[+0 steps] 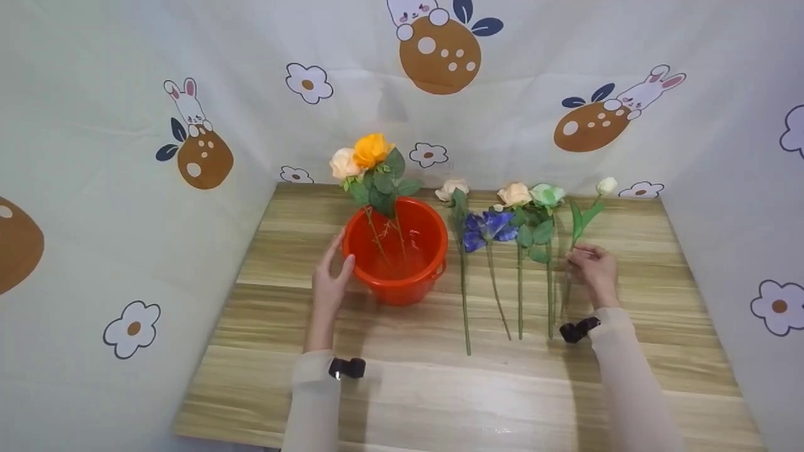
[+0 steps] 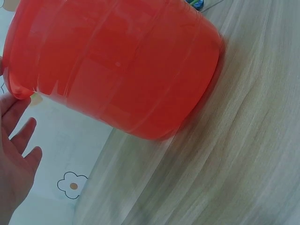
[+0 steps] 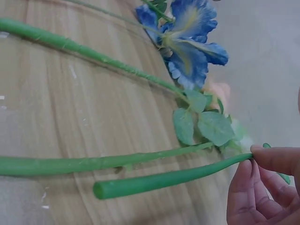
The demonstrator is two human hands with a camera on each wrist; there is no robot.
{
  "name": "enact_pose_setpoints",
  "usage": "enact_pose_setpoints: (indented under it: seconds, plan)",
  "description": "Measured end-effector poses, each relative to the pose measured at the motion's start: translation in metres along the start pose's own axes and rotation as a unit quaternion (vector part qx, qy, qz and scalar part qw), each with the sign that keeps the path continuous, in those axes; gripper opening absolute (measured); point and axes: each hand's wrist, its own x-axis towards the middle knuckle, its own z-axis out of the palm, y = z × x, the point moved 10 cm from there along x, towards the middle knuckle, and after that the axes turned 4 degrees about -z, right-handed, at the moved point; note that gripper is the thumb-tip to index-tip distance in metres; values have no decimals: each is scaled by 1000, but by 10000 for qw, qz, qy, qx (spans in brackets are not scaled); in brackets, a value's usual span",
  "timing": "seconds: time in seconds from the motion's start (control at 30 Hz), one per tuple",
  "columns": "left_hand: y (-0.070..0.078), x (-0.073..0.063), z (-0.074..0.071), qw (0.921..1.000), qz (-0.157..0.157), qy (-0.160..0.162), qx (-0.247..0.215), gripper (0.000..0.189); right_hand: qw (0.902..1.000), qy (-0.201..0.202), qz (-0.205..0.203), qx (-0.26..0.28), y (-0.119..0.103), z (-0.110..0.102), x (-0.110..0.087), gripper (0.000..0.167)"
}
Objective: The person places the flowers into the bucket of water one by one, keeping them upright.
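Note:
My right hand [image 1: 593, 267] pinches the green stem of a white tulip [image 1: 607, 186] between thumb and fingertips. In the right wrist view, the cut end of that tulip stem [image 3: 154, 182] sticks out free of the fingers. On the left, my left hand [image 1: 331, 276] rests against the rim of a red bucket [image 1: 402, 292], its fingers extended along the outside. The left wrist view shows those fingers [image 2: 19, 117] spread beside the rim. Inside the bucket stand an orange rose [image 1: 372, 150] and a pale peach rose [image 1: 345, 164], leaning on the back rim.
Right of the bucket, several artificial flowers lie in a row: a cream flower [image 1: 453, 189], a blue-purple flower [image 1: 488, 228], a peach rose [image 1: 515, 194] and a pale green flower [image 1: 547, 194]. The wooden table [image 1: 465, 395] ends at a patterned cloth backdrop [image 1: 352, 119].

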Motion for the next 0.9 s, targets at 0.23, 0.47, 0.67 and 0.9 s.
enact_pose_setpoints:
  seconds: [0.23,0.47,0.67,0.9]
  plan:
    - [7,-2,1,9998,156,-20,108,51,9996,90,-94,254,-17,3,-5,26]
    - [7,0,-1,9995,322,9,-17,50,9984,15,-251,512,-37,15,-10,27]
    - [5,1,0,9995,303,13,-104,50,9972,-34,-338,664,-45,25,-10,23]
    - [5,-1,0,9994,330,11,-76,50,9952,-210,-420,858,-66,40,-21,26]
